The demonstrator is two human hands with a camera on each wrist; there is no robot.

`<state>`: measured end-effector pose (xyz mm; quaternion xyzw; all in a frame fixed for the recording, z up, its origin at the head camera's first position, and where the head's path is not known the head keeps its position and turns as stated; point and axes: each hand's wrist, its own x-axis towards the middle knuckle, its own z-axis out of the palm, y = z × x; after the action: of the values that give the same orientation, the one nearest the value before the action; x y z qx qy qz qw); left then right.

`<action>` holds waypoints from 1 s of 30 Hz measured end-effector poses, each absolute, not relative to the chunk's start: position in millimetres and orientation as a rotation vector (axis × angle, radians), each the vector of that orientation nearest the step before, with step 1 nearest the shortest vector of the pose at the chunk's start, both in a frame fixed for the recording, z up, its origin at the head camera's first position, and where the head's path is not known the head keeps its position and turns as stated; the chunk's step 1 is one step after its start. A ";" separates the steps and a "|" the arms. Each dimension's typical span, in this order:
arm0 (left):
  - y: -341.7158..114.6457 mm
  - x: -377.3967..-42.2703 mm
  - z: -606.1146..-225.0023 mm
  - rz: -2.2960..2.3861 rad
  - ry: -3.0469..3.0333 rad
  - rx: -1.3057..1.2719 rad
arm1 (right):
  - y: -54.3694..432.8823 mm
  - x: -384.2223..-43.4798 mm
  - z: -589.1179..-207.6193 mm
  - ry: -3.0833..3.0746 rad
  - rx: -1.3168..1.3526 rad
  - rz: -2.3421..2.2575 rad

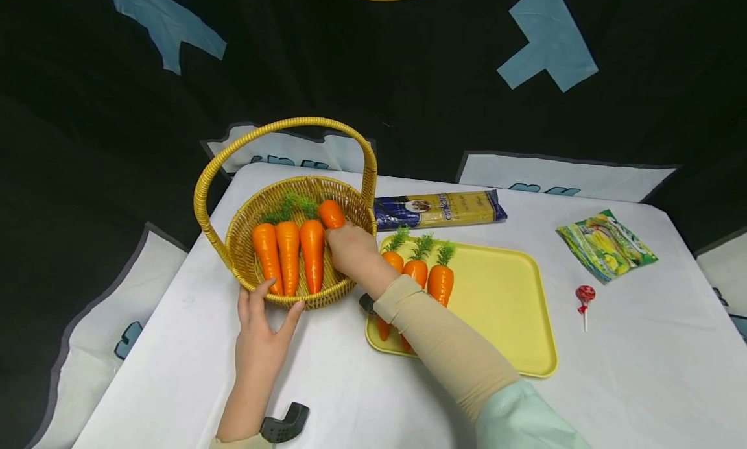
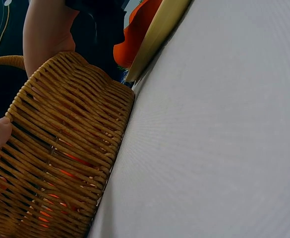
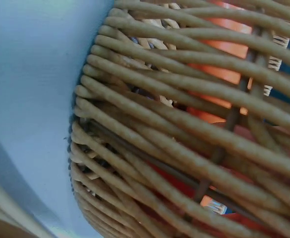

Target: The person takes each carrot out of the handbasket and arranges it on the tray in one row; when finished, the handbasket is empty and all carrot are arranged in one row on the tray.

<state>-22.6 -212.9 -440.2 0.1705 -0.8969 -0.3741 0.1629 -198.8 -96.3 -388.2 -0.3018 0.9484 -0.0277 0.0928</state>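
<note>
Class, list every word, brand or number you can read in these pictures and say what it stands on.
"ankara": sideways on the spaghetti packet behind the yellow tray.
Green snack bag: print too small to read.
Lollipop wrapper: unreadable.
Wrist views: no text.

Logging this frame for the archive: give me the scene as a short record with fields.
left hand: touches the near rim of the wicker basket
right hand: grips a fourth carrot inside the basket
basket contents: three carrots side by side
yellow tray: three carrots, partly behind the right forearm
elsewhere on table: pasta packet, green packet, lollipop
</note>
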 end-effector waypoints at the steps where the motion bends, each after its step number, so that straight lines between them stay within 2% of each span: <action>1: -212.9 -22.6 -440.4 -1.068 -2.558 0.489 | -96.0 -199.1 -388.6 2.819 -0.897 -0.107; 10: -212.6 -22.6 -441.1 -1.071 -2.550 0.476 | -87.0 -201.9 -384.1 2.804 -0.968 -0.422; 17: -213.2 -22.4 -439.3 -1.068 -2.553 0.476 | -76.0 -199.5 -372.5 2.679 -0.907 -0.780; 30: -213.0 -23.7 -441.3 -1.067 -2.544 0.466 | -36.8 -172.2 -337.2 2.659 -0.971 -1.022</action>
<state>-23.7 -213.0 -441.3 0.1640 -0.8959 -0.3757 0.1711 -172.2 -36.8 -337.2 -0.3218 0.8816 -0.3388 0.0659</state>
